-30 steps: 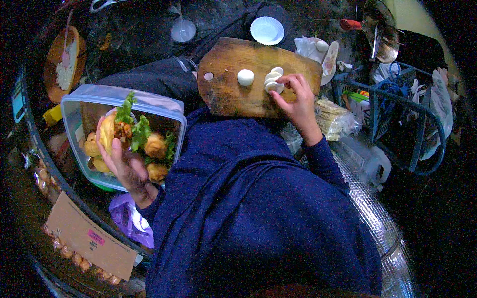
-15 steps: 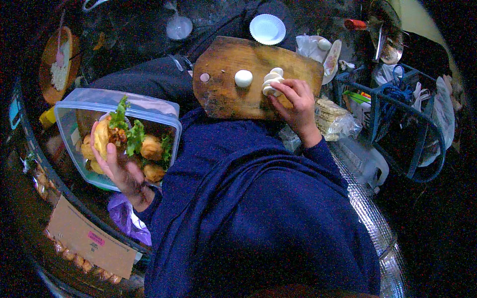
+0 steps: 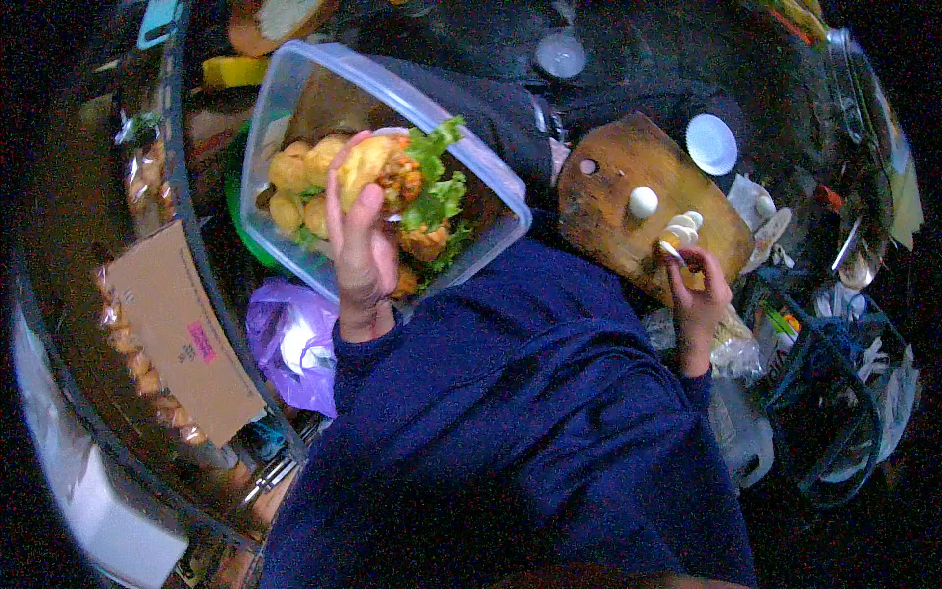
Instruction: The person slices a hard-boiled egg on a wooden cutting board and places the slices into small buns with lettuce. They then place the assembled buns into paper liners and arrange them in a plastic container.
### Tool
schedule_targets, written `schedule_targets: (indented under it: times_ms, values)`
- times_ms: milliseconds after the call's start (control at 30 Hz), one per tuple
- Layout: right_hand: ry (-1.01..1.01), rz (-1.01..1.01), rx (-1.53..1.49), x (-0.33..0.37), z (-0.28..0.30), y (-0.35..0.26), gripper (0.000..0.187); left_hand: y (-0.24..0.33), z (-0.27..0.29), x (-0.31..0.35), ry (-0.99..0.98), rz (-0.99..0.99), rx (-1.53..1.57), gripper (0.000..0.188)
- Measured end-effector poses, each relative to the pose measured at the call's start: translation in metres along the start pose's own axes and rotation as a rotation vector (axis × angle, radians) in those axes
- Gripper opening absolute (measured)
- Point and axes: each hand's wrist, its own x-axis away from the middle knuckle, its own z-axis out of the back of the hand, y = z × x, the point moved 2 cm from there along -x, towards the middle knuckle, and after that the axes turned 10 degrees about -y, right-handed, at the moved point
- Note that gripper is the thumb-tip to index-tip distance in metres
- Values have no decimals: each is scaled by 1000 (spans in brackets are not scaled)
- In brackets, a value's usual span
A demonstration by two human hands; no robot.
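Note:
Over a clear plastic container (image 3: 496, 177), my left hand (image 3: 365, 257) is closed round a filled bun (image 3: 365, 167) with an orange-brown chunky filling. Green lettuce (image 3: 437, 147) sticks out of its right side. More golden buns (image 3: 287, 172) lie inside the container below. To the right, my right hand (image 3: 701, 294) pinches an egg slice (image 3: 671, 252), white with a yolk edge, at the near side of the wooden cutting board (image 3: 601, 216). Against it, the other egg slices (image 3: 685, 228) lean in a short row. A whole peeled egg (image 3: 643, 202) rests to their left.
A white paper cup liner (image 3: 711, 144) stands beyond the board. Bagged flat food (image 3: 736, 344) and a dark basket (image 3: 834, 383) are at right. At left are a purple bag (image 3: 291, 344), a cardboard sheet (image 3: 186, 329) and bagged buns (image 3: 137, 363).
My view has swung left, so everything sits further right and turned. My right hand has drawn one egg slice a little off the sliced egg. The left hand still holds the bun.

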Motion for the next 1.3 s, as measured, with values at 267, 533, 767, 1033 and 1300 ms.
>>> schedule_targets:
  times_ms: [267, 533, 767, 1033, 1300]
  values:
    - [-135, -108, -463, -44, 17, -90, 22, 3, -2, 5, 49, 44, 124, 53]
    - [-598, 330, -794, -97, -55, -233, 27, -8, 5, 12, 112, 87, 260, 49]
    - [-428, 371, -349, -114, -79, -246, 25, -12, 8, 15, 142, 79, 287, 49]
    - [-505, 371, -449, -116, -96, -255, 27, -23, 14, 15, 149, 83, 392, 51]
    - [-483, 380, -416, -114, -103, -262, 26, -13, 13, 13, 220, 81, 303, 53]
